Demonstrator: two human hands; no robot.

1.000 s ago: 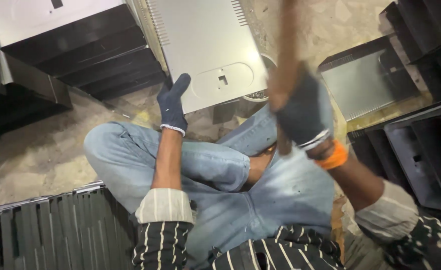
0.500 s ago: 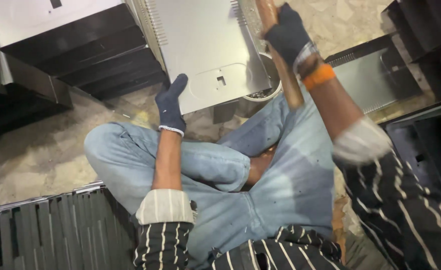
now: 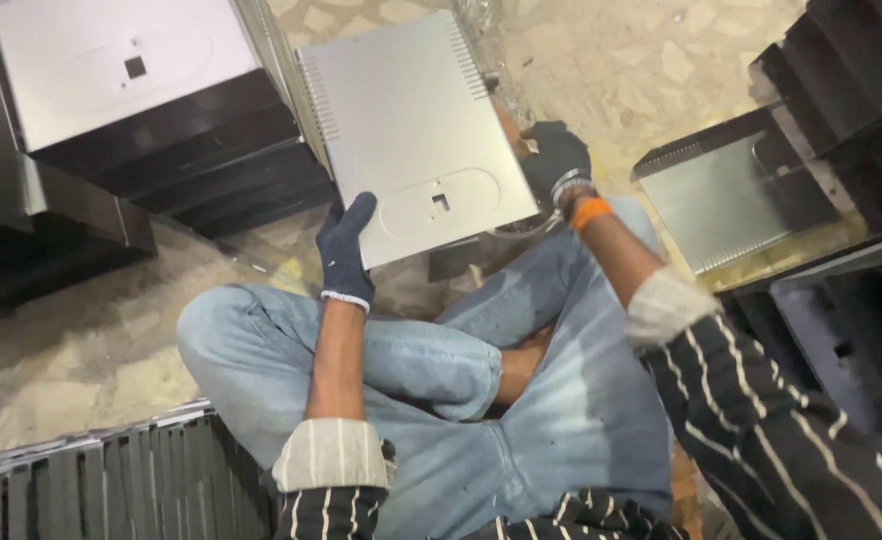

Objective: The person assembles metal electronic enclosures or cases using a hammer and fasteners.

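Stone floor surrounds a seated person (cross-legged); the gloved left hand (image 3: 345,250) grips the flat grey slotted metal panel (image 3: 416,130) by its lower-left edge, the gloved right hand (image 3: 553,158) clasping a wooden-handled tool behind its right edge.

Pale stone-chip floor (image 3: 651,60), stacked dark panels (image 3: 161,140)

- A stack of black-edged metal panels (image 3: 161,120) stood at the upper left, its top face pale grey with a small square cut-out.
- A second grey sheet with a slotted edge (image 3: 741,205) lay on the floor at the right.
- Dark metal casings (image 3: 851,330) were piled along the right side.
- A row of upright black panels (image 3: 91,490) filled the lower left corner.
- The stone-chip floor (image 3: 81,350) looked dusty.
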